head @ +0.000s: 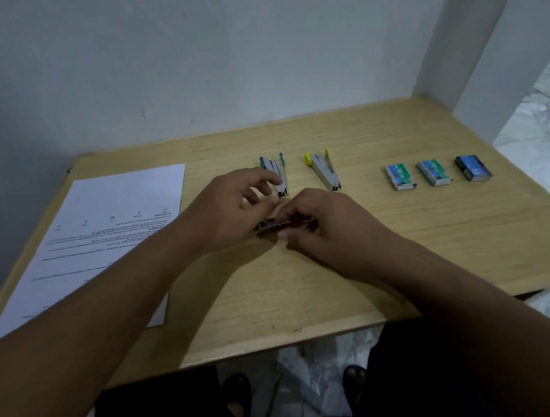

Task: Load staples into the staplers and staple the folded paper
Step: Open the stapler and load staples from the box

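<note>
The desk (337,269) is carrying everything, with the printed paper (114,227) lying flat and unfolded on its left side, partly under the left forearm. Beyond the hands a green-ended stapler (279,175) and a yellow-ended stapler (323,171) are lying opened out, and three staple boxes (435,172) are sitting in a row well apart to the right. The left hand (231,208) is hovering just above the work with its fingers loosely curled and holding nothing I can make out. The right hand (321,224) is pinching a small dark stapler (273,225) between thumb and fingers, low over the middle of the desk; whether it is opened or has staples in it is too blurred to tell. The step in hand is probably opening this stapler for loading. To do it well, the right hand should be keeping the body steady while the left is working the top open, without forcing the hinge, and a staple box ought to be brought nearer first, since all three are lying out of easy reach.
</note>
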